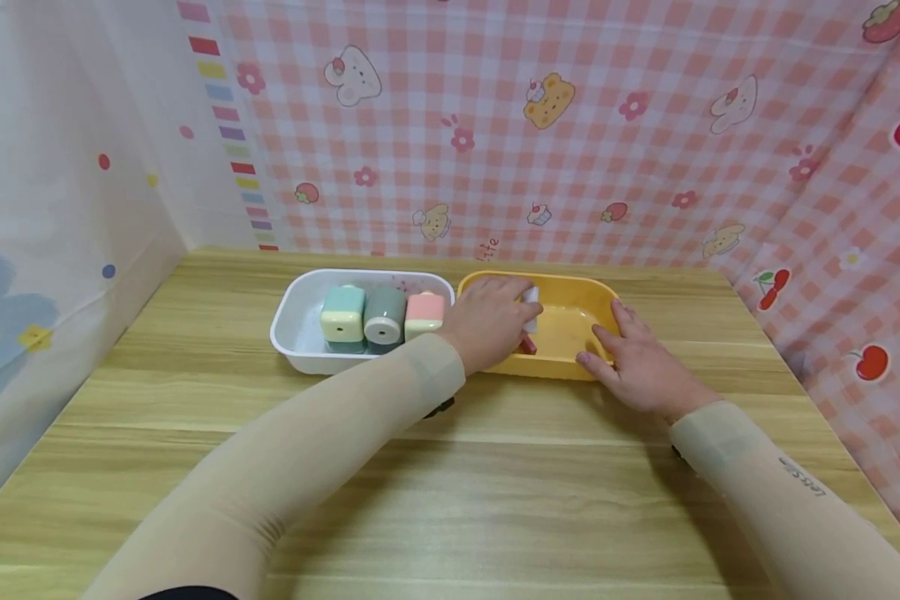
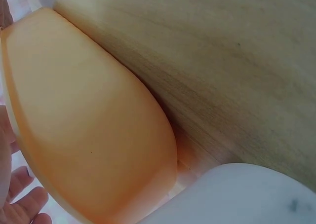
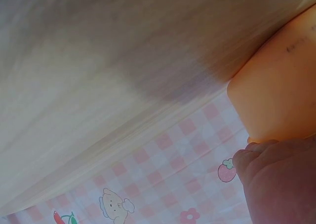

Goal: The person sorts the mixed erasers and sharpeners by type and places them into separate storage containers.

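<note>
My left hand [image 1: 487, 321] reaches over the left part of a yellow tray [image 1: 547, 364], its fingers bent down inside the rim. A small white piece [image 1: 531, 310] shows at its fingertips, and a red piece [image 1: 527, 343] below; the palm hides the rest, so I cannot tell their kind. At the tray's right end, my right hand [image 1: 645, 367] rests its spread fingertips on the rim. In the left wrist view, left fingers [image 2: 29, 199] show beyond the tray's edge. The right wrist view has the right hand [image 3: 276, 179] against the tray's end.
A white tray [image 1: 288, 329] stands just left of the yellow one. Inside it sit small glossy two-tone blocks: teal and cream [image 1: 342, 315], grey and white [image 1: 385, 315], pink and cream [image 1: 424, 310]. The wooden table [image 1: 510, 492] ends at a pink checked cloth [image 1: 495, 167] behind.
</note>
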Demonstrator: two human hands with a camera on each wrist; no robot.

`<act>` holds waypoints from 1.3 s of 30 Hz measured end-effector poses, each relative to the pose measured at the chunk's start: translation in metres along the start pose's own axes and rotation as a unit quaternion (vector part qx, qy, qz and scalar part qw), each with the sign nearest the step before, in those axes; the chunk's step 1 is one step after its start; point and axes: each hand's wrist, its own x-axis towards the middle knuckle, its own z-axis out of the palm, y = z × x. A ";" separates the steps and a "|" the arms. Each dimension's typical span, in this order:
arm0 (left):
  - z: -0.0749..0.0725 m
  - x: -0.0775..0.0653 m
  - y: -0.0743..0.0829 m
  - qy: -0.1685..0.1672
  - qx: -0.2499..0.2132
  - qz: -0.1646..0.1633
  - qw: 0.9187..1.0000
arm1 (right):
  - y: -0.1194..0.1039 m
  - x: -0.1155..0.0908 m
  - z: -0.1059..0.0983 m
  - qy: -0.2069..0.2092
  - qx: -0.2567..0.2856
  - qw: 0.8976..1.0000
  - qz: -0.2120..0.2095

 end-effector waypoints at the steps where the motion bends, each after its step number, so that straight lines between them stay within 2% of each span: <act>1: 0.000 0.000 0.000 -0.001 0.000 0.000 1.000 | 0.000 0.000 0.000 0.000 0.000 1.000 0.000; 20: 0.001 0.002 0.001 -0.006 0.004 0.004 1.000 | 0.001 0.001 0.002 0.000 0.000 1.000 0.003; 28: -0.003 0.006 0.000 -0.032 0.007 0.013 0.999 | 0.002 0.001 0.002 0.003 0.001 1.000 0.001; 32: -0.006 0.008 0.000 -0.036 0.006 0.019 0.999 | 0.002 0.001 0.003 0.004 0.002 1.000 0.001; 39: -0.012 0.014 -0.003 -0.022 0.015 0.045 0.999 | 0.002 0.001 0.002 0.002 0.008 1.000 0.003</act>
